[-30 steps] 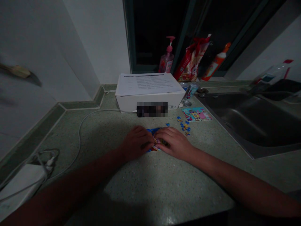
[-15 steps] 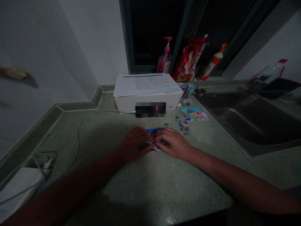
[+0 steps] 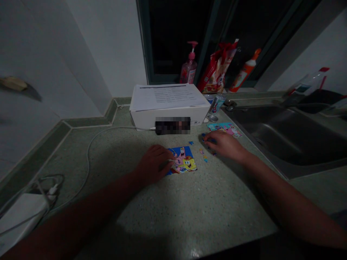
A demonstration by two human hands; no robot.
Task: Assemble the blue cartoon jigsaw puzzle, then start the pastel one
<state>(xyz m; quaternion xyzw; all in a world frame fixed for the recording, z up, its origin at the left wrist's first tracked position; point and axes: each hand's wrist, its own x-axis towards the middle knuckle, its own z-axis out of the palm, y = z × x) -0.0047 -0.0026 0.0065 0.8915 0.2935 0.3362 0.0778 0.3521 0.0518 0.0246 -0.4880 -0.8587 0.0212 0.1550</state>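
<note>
Head view: the right hand (image 3: pixel 223 142) has withdrawn from the small cartoon jigsaw puzzle (image 3: pixel 183 160), which now lies uncovered at lower centre of the frame on the tabletop (image 3: pixel 121 206). That hand's grip is curled among loose jigsaw pieces (image 3: pixel 205 158) at centre right; whether it holds one cannot be told. The left hand (image 3: pixel 151 164) rests loosely open on the puzzle's left edge, holding nothing.

Jigsaw puzzle (image 3: pixel 182 160) on the countertop (image 3: pixel 189 206), sink (image 3: pixel 287 141) rightward, box (image 3: pixel 146 119) behind
</note>
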